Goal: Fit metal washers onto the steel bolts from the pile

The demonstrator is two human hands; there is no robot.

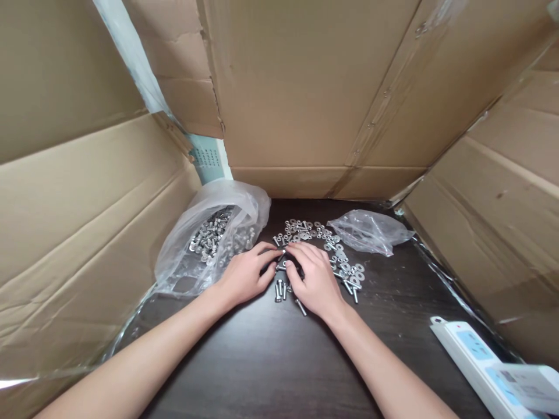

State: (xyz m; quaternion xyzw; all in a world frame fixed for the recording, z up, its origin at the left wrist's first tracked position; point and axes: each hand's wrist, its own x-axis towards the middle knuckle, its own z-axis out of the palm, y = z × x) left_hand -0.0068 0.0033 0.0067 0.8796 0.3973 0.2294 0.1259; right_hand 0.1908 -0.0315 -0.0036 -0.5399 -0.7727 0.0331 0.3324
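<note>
Both hands palm-down, left hand (244, 274) and right hand (315, 280) fingertips meeting.

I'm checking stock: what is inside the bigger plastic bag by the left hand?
The plastic bag holds a heap of silver bolts, seen through its clear film. How deep the heap goes is hidden by the crumpled plastic. The left hand rests beside it.

table (271, 361): dark brown woodgrain | bolts (282, 289): silver | washers (305, 228): silver | cardboard walls (305, 87): tan | left bag (209, 233): clear | far-right bag (369, 231): clear | power strip (476, 355): white, pale blue
</note>
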